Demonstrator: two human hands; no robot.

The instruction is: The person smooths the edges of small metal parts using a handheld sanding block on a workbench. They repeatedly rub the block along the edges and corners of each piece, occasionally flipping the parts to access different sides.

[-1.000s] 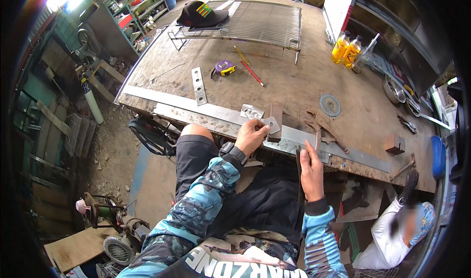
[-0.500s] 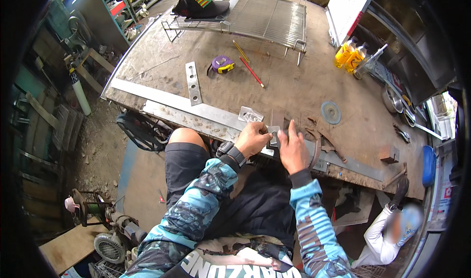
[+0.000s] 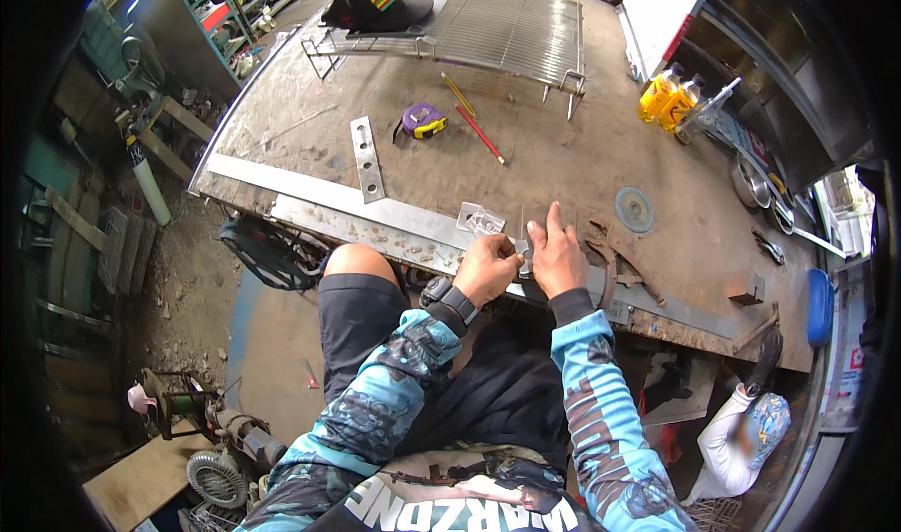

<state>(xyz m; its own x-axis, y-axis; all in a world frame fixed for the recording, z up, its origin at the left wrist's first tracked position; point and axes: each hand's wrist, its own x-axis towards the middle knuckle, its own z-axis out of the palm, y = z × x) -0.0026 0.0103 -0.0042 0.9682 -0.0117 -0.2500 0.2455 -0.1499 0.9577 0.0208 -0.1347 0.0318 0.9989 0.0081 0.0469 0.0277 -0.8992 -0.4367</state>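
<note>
My left hand is closed at the table's near edge, its fingertips pinching a small metal plate. Just right of it, my right hand has its index finger stretched out, with the thumb beside the plate; its lower fingers are partly hidden. Beyond my left hand lies a shiny small metal bracket. A long flat metal bar runs along the near edge under my hands. Right of my right hand rests a rusty C-shaped clamp.
On the table lie a drilled metal strip, a tape measure, a red pencil and a grinding disc. A wire rack holds a cap. A co-worker crouches at the lower right.
My right hand has shifted slightly up and its index finger reaches farther out. My left hand stays at the small plate. The co-worker's head has tilted down.
</note>
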